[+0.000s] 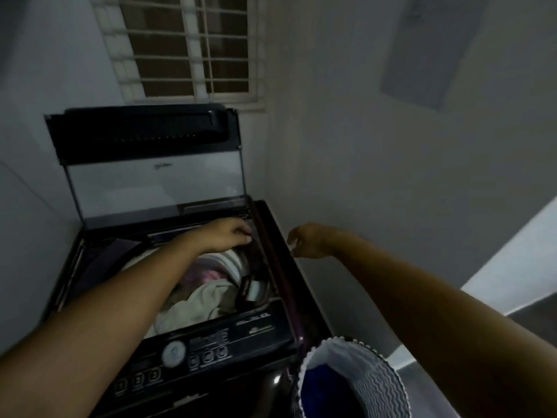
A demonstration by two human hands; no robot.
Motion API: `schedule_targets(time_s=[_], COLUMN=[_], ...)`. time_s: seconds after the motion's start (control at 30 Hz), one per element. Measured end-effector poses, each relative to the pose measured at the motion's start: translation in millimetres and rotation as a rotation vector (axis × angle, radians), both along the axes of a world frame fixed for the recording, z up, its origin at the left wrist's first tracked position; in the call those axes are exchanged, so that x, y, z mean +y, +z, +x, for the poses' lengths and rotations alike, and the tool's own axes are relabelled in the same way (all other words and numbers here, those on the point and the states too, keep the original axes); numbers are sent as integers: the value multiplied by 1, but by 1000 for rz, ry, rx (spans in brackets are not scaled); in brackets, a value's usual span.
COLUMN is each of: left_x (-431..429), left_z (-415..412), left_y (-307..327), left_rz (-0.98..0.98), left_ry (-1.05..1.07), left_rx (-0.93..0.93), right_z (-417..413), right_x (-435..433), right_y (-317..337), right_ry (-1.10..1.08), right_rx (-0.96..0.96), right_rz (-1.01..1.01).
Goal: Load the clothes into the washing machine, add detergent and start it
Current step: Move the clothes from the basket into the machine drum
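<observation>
A black top-loading washing machine (271, 224) stands in the room's corner with its glass lid (153, 182) raised. Clothes (205, 300) in cream, pink and stripes fill the drum. My left hand (232, 235) reaches across the drum to its far right rim, fingers curled against a dark part there; what they hold is hidden. My right hand (307, 241) hovers just right of the machine's edge, fingers loosely curled and holding nothing. The control panel (193, 354) with a round dial and several buttons runs along the front.
A white ribbed laundry basket (370, 384) with something blue inside stands at the machine's front right corner. A barred window (187, 46) sits above the machine. Walls close in on the left and right. A pale ledge (512, 267) lies at the right.
</observation>
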State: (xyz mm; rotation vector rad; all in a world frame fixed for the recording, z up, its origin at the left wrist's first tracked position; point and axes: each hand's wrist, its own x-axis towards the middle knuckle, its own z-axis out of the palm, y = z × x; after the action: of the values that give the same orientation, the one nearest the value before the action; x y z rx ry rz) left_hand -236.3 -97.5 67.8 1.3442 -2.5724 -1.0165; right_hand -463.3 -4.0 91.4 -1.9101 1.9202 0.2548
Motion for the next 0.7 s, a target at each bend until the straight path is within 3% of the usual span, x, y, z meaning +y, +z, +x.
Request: schedule_targets(time_s=[0.27, 0.7], left_x=[78, 166], left_z=[-154, -294], left_y=[7, -113], left_rz=[-20, 253], left_ry=[-120, -167], left_rx=[72, 56], right_z=[-152, -262], right_x=[87, 206], right_y=[-19, -136], right_ry=[-208, -441], right_rx=[-78, -291], right_rz=[11, 80])
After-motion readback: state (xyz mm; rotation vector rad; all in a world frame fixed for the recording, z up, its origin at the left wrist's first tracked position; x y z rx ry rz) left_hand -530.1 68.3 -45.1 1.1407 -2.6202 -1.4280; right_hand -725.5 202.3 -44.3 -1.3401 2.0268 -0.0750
